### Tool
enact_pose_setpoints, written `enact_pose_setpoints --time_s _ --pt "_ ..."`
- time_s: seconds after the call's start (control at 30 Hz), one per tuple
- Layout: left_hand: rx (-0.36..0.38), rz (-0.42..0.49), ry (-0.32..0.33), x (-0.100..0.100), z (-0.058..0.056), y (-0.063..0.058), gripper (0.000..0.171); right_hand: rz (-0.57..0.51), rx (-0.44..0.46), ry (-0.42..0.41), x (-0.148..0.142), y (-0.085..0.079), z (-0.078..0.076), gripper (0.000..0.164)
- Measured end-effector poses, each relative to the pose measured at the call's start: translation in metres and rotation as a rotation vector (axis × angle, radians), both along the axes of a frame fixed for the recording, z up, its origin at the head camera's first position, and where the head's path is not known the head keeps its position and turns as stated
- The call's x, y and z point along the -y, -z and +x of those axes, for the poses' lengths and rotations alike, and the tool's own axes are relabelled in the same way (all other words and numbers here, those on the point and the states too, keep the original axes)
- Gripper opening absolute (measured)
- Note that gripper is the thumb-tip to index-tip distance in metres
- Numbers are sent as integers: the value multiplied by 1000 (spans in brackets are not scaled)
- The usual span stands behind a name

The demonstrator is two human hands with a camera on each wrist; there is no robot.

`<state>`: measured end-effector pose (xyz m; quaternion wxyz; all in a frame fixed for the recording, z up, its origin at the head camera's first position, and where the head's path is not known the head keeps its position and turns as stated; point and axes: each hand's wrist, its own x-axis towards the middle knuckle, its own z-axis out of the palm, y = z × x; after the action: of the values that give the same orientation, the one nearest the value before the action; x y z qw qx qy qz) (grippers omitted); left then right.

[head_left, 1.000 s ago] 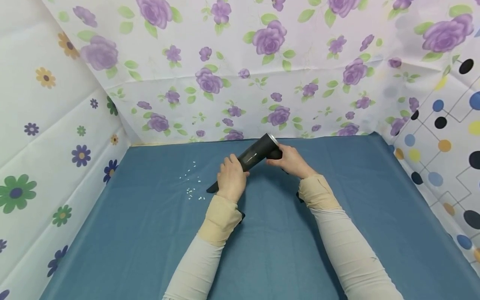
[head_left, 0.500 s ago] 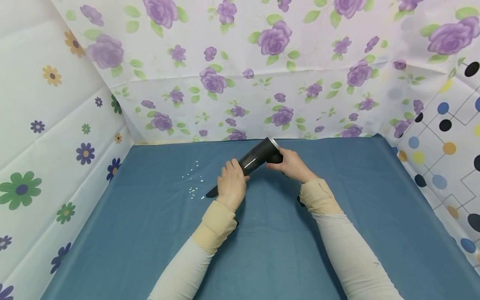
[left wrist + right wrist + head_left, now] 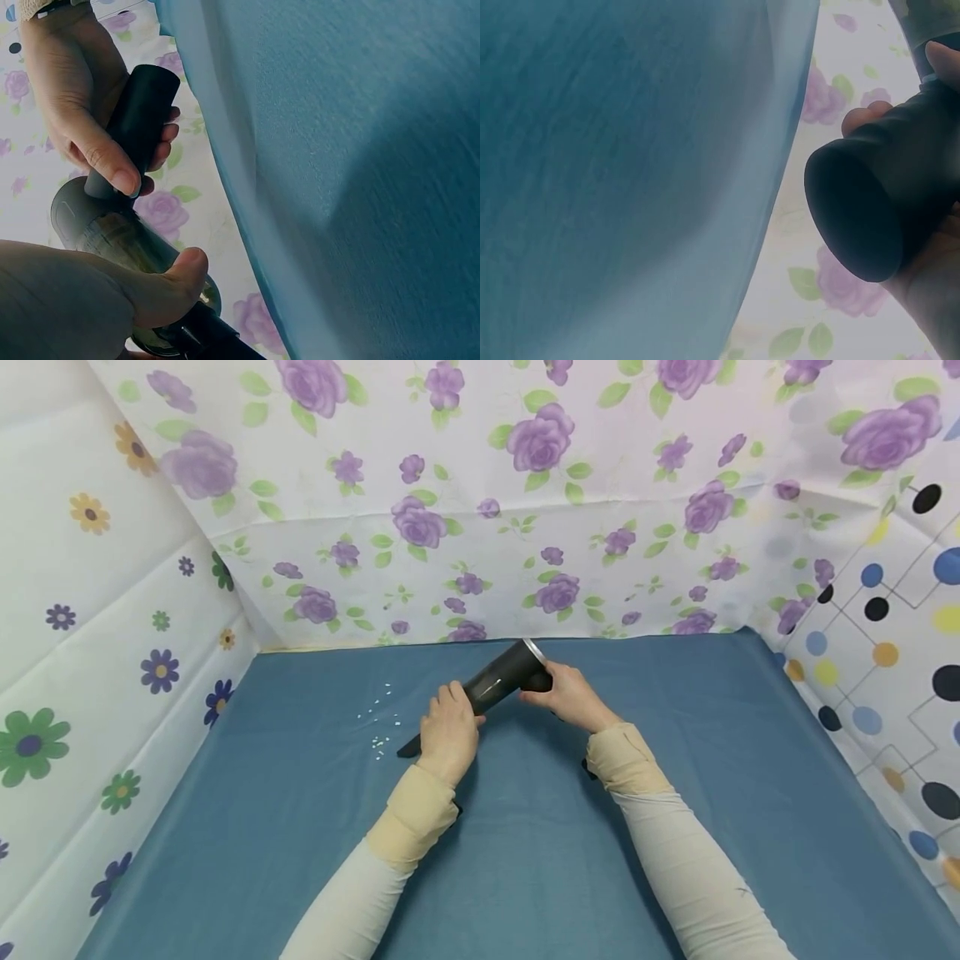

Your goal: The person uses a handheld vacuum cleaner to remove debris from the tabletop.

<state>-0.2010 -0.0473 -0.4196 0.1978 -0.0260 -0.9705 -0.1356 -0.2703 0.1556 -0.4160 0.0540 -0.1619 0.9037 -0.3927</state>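
A black handheld vacuum cleaner (image 3: 501,680) slants across the back middle of the table in the head view, its silver-rimmed rear end raised. Its flat nozzle (image 3: 409,747) points down left at the cloth, just right of several small white scraps (image 3: 378,745). My left hand (image 3: 450,735) grips the front of the body from above, its thumb along the side in the left wrist view. With my right hand (image 3: 573,697) I hold the handle (image 3: 146,112), fingers curled round it. The handle's round end (image 3: 853,214) faces the camera in the right wrist view.
Blue cloth (image 3: 540,860) covers the table. More white scraps (image 3: 388,689) lie scattered farther back. A purple-flowered sheet (image 3: 487,510) hangs behind the table's back edge, with patterned sheets at the left (image 3: 75,693) and right (image 3: 900,693).
Both hands have brought the vacuum cleaner left and slightly toward me, its rear end lower. The nozzle is closer to the scraps, and the scraps that lay beside its tip no longer show.
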Motion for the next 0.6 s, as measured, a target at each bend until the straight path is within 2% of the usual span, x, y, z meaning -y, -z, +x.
enact_pose_setpoints --time_s 0.23,0.43,0.6 --pt "3 -11 19 6 0 2 56 -8 -11 9 3 4 3 49" --pt "-33 -15 17 12 2 2 56 -36 -24 16 10 3 7 54" --pt "-49 -16 14 17 3 1 56 -68 -33 30 17 7 9 50"
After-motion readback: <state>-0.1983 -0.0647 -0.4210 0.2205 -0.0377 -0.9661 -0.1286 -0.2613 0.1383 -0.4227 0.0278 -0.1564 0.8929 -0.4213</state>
